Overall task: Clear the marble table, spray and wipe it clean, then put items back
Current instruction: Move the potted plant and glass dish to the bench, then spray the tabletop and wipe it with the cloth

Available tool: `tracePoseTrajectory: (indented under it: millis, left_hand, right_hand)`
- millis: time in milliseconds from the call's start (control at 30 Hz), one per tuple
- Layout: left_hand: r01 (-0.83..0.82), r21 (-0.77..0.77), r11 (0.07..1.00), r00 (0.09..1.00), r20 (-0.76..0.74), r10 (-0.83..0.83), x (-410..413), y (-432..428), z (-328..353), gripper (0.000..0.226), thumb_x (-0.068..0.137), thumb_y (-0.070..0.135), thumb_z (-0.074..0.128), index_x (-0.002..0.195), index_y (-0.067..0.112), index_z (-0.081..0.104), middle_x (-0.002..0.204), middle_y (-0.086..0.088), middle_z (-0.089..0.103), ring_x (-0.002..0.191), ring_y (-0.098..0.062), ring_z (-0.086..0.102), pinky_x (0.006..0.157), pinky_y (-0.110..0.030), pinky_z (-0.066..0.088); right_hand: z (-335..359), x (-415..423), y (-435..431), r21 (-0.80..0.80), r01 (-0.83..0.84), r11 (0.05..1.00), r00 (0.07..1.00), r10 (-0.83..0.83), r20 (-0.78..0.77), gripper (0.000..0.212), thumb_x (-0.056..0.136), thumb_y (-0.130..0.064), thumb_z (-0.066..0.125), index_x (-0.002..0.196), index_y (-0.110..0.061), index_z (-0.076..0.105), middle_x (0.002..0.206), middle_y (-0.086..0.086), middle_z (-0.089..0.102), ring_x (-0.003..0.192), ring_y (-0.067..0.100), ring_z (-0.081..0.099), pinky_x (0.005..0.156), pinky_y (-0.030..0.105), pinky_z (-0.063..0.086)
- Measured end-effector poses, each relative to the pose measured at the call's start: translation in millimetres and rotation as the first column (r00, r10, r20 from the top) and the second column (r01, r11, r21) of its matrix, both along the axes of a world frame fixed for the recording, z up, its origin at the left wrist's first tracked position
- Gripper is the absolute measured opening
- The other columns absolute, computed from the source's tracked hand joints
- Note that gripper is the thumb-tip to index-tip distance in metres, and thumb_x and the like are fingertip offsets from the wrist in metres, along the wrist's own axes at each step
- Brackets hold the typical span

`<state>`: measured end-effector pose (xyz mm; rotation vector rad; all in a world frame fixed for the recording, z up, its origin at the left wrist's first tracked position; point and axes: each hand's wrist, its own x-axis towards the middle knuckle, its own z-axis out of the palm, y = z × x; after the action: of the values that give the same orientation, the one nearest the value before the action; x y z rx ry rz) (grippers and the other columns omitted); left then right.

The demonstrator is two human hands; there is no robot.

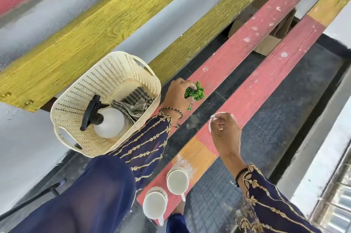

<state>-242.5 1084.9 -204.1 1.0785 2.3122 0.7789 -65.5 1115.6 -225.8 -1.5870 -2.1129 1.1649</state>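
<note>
While my left hand [177,93] fingers pinch the green sprig [195,92] mid-frame, right hand [225,130] fingers curl round a clear glass [213,118] just below-right.

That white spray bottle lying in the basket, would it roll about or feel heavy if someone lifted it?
The spray bottle lies on its side, and its rounded body would probably roll on a flat surface, though the black trigger head might stop it. The cream basket hems it in. It looks like light plastic; how full it is cannot be told.
</note>
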Motion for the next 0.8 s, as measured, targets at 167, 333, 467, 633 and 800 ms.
tracePoseTrajectory:
  millis: [167, 333, 467, 633, 800]
  left_hand:
    - [0.046, -0.012, 0.999, 0.999, 0.021, -0.045, -5, -1, 1, 0.034, 0.075, 0.004, 0.072, 0.105, 0.02, 0.067, 0.118, -0.004, 0.053, 0.113, -0.02, 0.05, 0.092, -0.024, 0.04]
    - [0.086, -0.048, 0.995, 0.995, -0.038, -0.088, -7, -9, 15, 0.035, 0.074, 0.01, 0.075, 0.105, 0.024, 0.067, 0.128, 0.0, 0.047, 0.121, -0.018, 0.046, 0.086, -0.035, 0.053]
    - [0.084, -0.077, 0.994, 0.994, -0.058, -0.088, -7, -28, 36, 0.036, 0.075, 0.018, 0.075, 0.109, 0.022, 0.064, 0.127, 0.0, 0.047, 0.123, -0.018, 0.042, 0.086, -0.037, 0.053]
    - [0.065, 0.028, 0.998, 0.973, -0.222, -0.057, -25, -88, 75, 0.03, 0.077, 0.019, 0.073, 0.106, 0.019, 0.067, 0.116, 0.0, 0.057, 0.117, -0.018, 0.045, 0.094, -0.034, 0.047]
    - [-0.193, -0.045, 0.98, 0.885, -0.44, 0.154, -57, -170, 88, 0.042, 0.078, 0.023, 0.071, 0.118, 0.019, 0.059, 0.122, -0.002, 0.055, 0.121, -0.023, 0.045, 0.097, -0.039, 0.041]
  right_hand:
    - [5, -4, -2, -0.047, -0.011, 0.999, 1.0, 0.01, -0.02, 0.019, 0.098, -0.009, 0.059, 0.116, -0.005, 0.064, 0.101, 0.0, 0.065, 0.092, 0.015, 0.061, 0.087, 0.032, 0.054]
    - [15, -17, -9, -0.023, -0.043, 0.999, 0.999, 0.042, -0.029, 0.019, 0.099, -0.011, 0.06, 0.117, -0.007, 0.064, 0.101, 0.003, 0.072, 0.087, 0.011, 0.062, 0.068, 0.001, 0.043]
    - [28, -30, -20, -0.034, -0.08, 0.996, 0.994, 0.077, -0.074, 0.018, 0.098, -0.005, 0.058, 0.115, -0.005, 0.064, 0.098, 0.006, 0.07, 0.085, 0.009, 0.063, 0.063, 0.003, 0.046]
    - [48, -59, -47, -0.011, -0.2, 0.98, 0.97, 0.197, -0.141, 0.017, 0.097, -0.006, 0.062, 0.113, -0.007, 0.064, 0.097, 0.005, 0.07, 0.089, 0.02, 0.068, 0.078, 0.032, 0.059]
    - [55, -96, -89, 0.064, -0.295, 0.953, 0.927, 0.302, -0.221, 0.017, 0.096, -0.008, 0.065, 0.112, -0.006, 0.067, 0.095, 0.003, 0.072, 0.078, -0.005, 0.062, 0.069, 0.005, 0.047]
